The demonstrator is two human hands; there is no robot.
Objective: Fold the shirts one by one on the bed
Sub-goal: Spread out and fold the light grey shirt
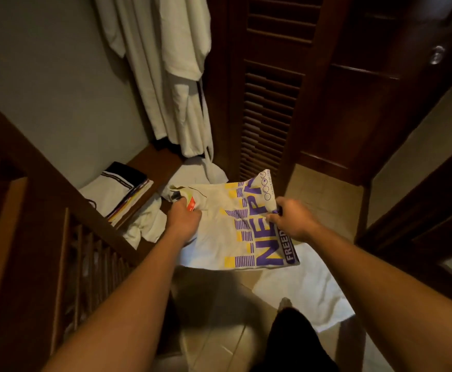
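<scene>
— Where's the printed T-shirt lying?
— You're holding it in mid-air, beside the wooden shelf: left hand gripping its collar, right hand pinching the opposite edge.

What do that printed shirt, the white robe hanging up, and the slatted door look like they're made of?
The printed shirt, held up by the left hand and right hand, looks like thin cotton jersey: it sags and creases softly, with flat matte print. The white robe seems thicker, perhaps terry or waffle cloth, hanging in heavy folds. The slatted door looks like dark stained wood with a slight sheen.
</scene>
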